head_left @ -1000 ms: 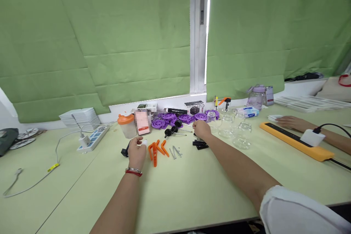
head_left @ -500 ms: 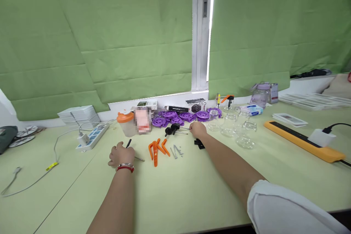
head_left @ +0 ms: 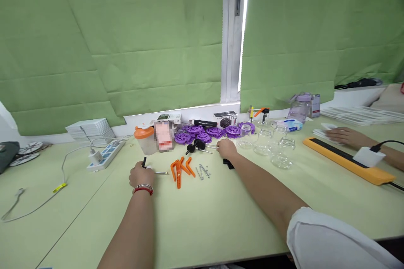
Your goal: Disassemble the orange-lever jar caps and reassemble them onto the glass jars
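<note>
Indoors, pale table (head_left: 202,222), green blinds (head_left: 158,29) behind, left hand (head_left: 141,175) gripping metal rod (head_left: 161,172), right hand (head_left: 227,149) with hold unclear

The left hand (head_left: 141,175) hides one end of a metal rod (head_left: 162,172) and part of a black piece (head_left: 144,162); the right hand (head_left: 226,150) partly covers black blocks (head_left: 226,163); the far phone (head_left: 164,136) is blurred; the right edge cuts off a co-worker's arm (head_left: 391,156)
</note>
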`<state>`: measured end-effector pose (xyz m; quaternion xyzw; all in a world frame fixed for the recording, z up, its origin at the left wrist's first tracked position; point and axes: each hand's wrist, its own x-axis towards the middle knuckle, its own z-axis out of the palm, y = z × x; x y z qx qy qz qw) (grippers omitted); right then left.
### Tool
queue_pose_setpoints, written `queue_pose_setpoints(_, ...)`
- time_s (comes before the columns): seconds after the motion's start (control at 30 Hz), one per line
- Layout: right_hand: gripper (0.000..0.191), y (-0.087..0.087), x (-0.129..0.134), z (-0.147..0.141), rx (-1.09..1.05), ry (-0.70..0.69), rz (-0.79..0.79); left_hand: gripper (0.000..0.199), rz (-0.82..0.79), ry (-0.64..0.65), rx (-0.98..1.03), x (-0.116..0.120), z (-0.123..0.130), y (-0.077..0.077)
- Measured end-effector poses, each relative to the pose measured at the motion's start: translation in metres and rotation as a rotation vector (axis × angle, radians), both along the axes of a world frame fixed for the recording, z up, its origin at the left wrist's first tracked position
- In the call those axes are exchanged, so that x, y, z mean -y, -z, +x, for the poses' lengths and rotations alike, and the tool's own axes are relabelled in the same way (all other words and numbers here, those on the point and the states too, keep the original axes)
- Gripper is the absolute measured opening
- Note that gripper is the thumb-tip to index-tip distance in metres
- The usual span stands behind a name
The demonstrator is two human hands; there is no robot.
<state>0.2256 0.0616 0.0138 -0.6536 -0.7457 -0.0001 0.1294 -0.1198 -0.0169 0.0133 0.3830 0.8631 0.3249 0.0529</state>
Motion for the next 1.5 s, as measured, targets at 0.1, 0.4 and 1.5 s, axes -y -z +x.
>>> queue_pose_setpoints(0.1,0.022,-0.005,0.004,0.000,-0.002,-0.020,0.011,0.055,-0.035,-0.004,-0.028,0.001,0.002,-0.001)
queue_pose_setpoints(0.4,0.025,-0.023,0.024,0.020,-0.093,-0.070,0.060,0.052,-0.010,-0.016,-0.052,0.001,-0.002,0.003)
queue_pose_setpoints(1.5,0.021,0.009,0.105,0.075,-0.296,-0.401,0.032,0.046,0.460,0.563,-0.361,0.034,0.103,-0.021)
